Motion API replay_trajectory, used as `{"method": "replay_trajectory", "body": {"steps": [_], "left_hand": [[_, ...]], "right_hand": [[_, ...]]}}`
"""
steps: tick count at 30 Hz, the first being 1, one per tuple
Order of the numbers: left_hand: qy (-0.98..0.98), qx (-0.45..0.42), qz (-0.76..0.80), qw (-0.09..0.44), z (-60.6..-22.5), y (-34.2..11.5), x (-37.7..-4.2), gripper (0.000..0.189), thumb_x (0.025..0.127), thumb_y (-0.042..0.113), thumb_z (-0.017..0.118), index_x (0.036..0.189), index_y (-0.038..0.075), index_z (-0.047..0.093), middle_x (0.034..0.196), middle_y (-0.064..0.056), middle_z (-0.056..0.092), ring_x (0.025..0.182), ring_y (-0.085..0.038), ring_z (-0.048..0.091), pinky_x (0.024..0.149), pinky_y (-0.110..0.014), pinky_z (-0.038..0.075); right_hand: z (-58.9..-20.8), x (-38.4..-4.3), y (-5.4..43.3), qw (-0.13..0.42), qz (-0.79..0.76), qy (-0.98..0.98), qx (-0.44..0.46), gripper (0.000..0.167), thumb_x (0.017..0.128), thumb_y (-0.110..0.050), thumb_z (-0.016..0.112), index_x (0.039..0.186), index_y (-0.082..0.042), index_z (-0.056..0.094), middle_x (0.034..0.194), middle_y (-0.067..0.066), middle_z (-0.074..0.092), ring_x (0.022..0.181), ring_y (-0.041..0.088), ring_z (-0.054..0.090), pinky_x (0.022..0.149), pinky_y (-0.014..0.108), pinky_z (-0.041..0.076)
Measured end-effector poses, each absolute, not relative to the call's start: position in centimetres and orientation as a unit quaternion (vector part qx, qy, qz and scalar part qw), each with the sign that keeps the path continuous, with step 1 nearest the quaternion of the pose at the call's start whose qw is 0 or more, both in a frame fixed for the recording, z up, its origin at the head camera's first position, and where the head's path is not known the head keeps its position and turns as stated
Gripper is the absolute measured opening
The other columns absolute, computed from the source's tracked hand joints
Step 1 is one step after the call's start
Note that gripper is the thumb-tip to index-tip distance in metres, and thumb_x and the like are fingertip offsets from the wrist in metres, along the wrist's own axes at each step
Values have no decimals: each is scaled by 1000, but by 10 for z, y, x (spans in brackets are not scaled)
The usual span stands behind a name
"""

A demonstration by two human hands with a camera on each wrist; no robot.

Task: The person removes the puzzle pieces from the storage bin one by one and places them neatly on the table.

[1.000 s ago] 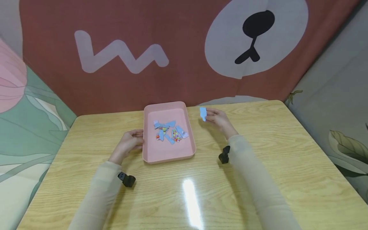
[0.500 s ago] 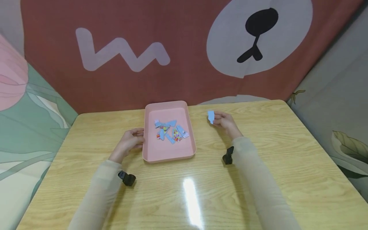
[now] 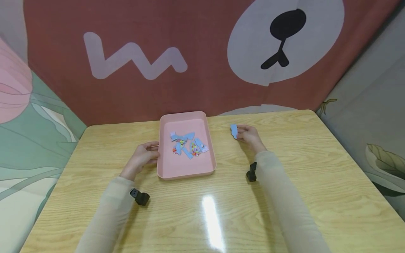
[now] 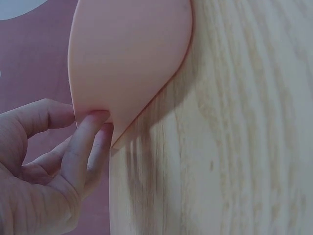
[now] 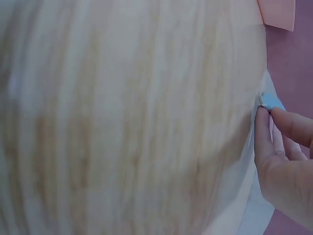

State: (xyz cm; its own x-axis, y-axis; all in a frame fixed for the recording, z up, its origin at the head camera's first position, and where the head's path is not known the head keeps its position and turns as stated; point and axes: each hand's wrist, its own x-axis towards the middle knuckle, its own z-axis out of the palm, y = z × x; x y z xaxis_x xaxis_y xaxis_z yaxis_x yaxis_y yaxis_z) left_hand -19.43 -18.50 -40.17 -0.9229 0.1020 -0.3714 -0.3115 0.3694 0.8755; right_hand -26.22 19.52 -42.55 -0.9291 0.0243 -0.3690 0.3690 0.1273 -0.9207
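Note:
My right hand pinches a light blue, irregularly edged puzzle piece between thumb and fingers, above the table to the right of the tray. In the right wrist view the same piece shows at the fingertips. A pink tray lies near the table's back edge, holding several blue puzzle pieces, some with colourful print, partly overlapping. My left hand is at the tray's left side. In the left wrist view, its fingertips rest against the tray's outer wall.
The wood-grain table has a bright light reflection near its front. Behind it hangs a reddish-brown cloth with a bear design. Patterned fabric borders the right side. Each wrist wears a small black camera.
My right hand has moved slightly right and toward me with the puzzle piece, which now shows narrower as it turns. The left hand and tray stay in place.

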Motion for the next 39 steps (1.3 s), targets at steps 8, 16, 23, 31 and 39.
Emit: {"method": "replay_trajectory", "body": {"steps": [8, 16, 23, 31, 39], "left_hand": [[807, -64, 557, 185, -402, -185, -194, 60, 90, 3, 50, 146, -2, 32, 145, -27, 42, 106, -17, 59, 73, -19, 54], [809, -64, 553, 188, -401, -184, -192, 60, 91, 5, 51, 147, -2, 30, 146, -26, 41, 116, -25, 55, 77, -22, 54], [810, -70, 551, 187, -401, -184, -193, 60, 90, 5, 51, 147, -1, 31, 146, -25, 42, 114, -22, 56, 75, -21, 54], [814, -75, 545, 184, -402, -184, -194, 59, 90, 4, 50, 146, 0, 33, 145, -24, 43, 112, -22, 56, 71, -18, 53], [817, -76, 542, 181, -401, -185, -193, 58, 90, 5, 50, 146, -1, 33, 144, -25, 43, 109, -21, 57, 71, -19, 53]], "right_hand": [[-426, -262, 192, 117, -641, 745, 143, 54, 91, 10, 49, 143, 2, 39, 143, 25, 45, 81, 1, 55, 70, 10, 49], [-425, -262, 191, 111, -632, 753, 141, 53, 91, 9, 50, 142, 3, 39, 141, 26, 46, 88, 7, 58, 75, 12, 51], [-427, -263, 190, 109, -628, 757, 143, 52, 91, 8, 50, 142, 3, 40, 142, 24, 46, 99, 13, 57, 74, 11, 50], [-421, -261, 189, 113, -620, 763, 144, 51, 93, 7, 48, 143, 3, 39, 144, 23, 45, 129, 32, 47, 92, 22, 51], [-420, -261, 190, 113, -602, 777, 146, 48, 93, 7, 47, 141, 3, 42, 142, 23, 47, 129, 32, 48, 102, 33, 47]]}}
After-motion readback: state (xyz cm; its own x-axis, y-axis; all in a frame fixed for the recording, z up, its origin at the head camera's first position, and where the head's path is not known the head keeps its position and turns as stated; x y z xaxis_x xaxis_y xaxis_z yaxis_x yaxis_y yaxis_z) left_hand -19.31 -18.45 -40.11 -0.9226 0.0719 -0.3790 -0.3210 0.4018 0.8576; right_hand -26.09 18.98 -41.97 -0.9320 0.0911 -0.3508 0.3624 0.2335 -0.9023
